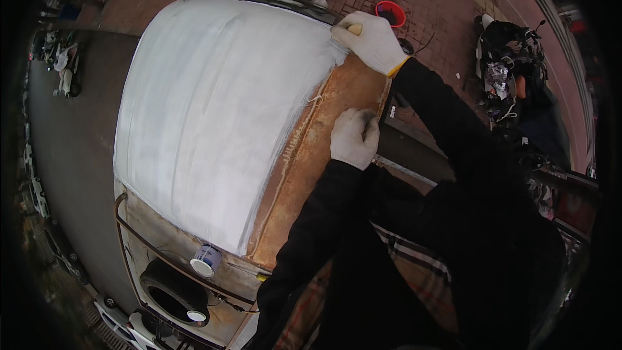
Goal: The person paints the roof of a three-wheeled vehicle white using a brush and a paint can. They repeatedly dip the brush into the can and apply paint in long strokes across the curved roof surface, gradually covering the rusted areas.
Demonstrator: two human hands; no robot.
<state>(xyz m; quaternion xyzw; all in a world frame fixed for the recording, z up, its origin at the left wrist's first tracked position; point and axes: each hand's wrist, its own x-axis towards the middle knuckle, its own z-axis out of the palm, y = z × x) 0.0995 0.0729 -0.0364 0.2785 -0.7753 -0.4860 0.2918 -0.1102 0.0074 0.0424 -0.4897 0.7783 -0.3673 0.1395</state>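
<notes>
A vehicle roof lies in front of me, most of it under a streaky white coat of paint [201, 104]. Along the side nearest me runs a bare, rusty brown strip [353, 87]. My right hand [374, 42], in a white knit glove with a yellow cuff, is closed around a paintbrush [354, 28]; its pale handle end shows and its head touches the far right corner of the white area. My left hand [355, 137], gloved too, rests curled on the rusty strip near the roof edge. I see nothing in it, though its fingertips are partly hidden.
Behind the roof at lower left, a paint can [206, 260] stands near a metal rail [155, 241] and a spare tyre [173, 291]. A red basin [391, 13] sits on the brick pavement. A loaded scooter [508, 68] is parked at right. Scooters and cars line the street at left.
</notes>
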